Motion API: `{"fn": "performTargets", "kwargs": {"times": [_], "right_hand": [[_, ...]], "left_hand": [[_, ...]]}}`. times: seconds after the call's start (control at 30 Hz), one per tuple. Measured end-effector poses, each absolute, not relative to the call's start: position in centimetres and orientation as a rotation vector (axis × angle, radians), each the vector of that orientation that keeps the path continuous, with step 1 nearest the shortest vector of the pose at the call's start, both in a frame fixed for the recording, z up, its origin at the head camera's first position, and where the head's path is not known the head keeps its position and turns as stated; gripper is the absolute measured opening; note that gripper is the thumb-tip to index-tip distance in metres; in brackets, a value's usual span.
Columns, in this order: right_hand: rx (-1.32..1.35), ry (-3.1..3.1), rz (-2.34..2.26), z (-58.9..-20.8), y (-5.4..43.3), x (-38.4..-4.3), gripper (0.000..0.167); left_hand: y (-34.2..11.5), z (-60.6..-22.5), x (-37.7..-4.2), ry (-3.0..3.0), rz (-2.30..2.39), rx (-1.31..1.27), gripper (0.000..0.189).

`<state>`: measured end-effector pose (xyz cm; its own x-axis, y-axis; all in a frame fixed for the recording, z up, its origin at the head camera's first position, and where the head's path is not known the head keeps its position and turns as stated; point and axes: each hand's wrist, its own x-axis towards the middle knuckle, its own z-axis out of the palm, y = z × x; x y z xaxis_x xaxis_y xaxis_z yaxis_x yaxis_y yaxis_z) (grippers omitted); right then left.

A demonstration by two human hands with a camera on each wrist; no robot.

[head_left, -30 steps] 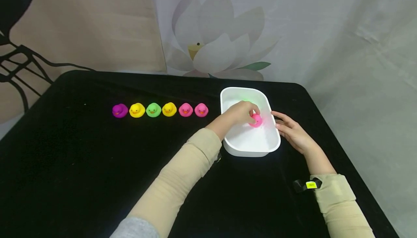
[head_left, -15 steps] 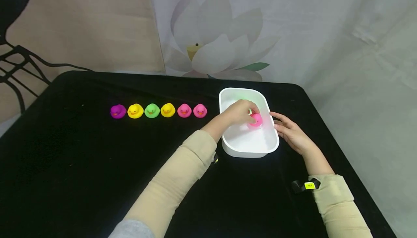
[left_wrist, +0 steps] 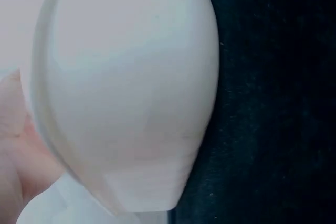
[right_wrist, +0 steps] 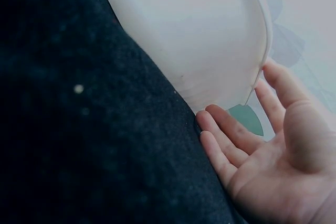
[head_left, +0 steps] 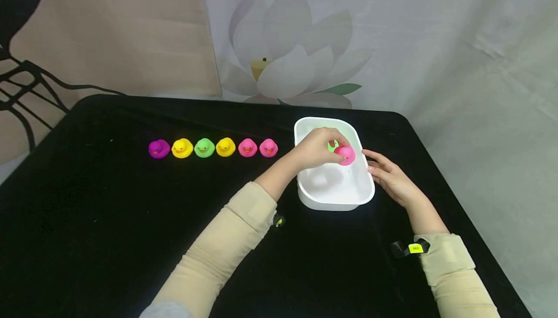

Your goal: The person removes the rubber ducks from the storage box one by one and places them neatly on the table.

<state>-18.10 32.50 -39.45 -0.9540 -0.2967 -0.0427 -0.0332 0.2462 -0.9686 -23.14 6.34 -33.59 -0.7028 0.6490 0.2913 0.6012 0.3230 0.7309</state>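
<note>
A white plastic box (head_left: 344, 189) stands at the right of the table in the head view. Over its inside, my left hand (head_left: 316, 148) pinches a pink rubber duck (head_left: 347, 156) between thumb and fingers. Just behind that duck, part of a green rubber duck (head_left: 332, 145) shows in the box. My right hand (head_left: 394, 181) rests with relaxed fingers against the box's right side, fingertips at the rim and lower wall in the right wrist view. The left wrist view shows the box's outer wall (left_wrist: 136, 93) and part of my left hand (left_wrist: 26, 161) beyond the rim.
Left of the box runs a row of rubber ducks: a purple duck (head_left: 159, 148), a yellow duck (head_left: 182, 148), a green duck (head_left: 204, 147), another yellow duck (head_left: 225, 147) and two pink ducks (head_left: 247, 147). A black cloth (head_left: 109, 221) covers the table. A black chair (head_left: 22, 13) stands behind, left.
My left hand has risen a little from the box's floor with the pink duck in its fingers, showing more of the green duck. My right hand stays at the box's side.
</note>
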Motion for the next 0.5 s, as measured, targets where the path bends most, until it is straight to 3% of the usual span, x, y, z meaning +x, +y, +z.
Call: {"fn": "performTargets", "kwargs": {"times": [0.5], "right_hand": [[-0.334,2.294,-1.79,-39.4,32.5,-18.1,0.05]], "left_hand": [[3.3,-31.8,-20.0,2.494,1.431,1.284,0.025]]}}
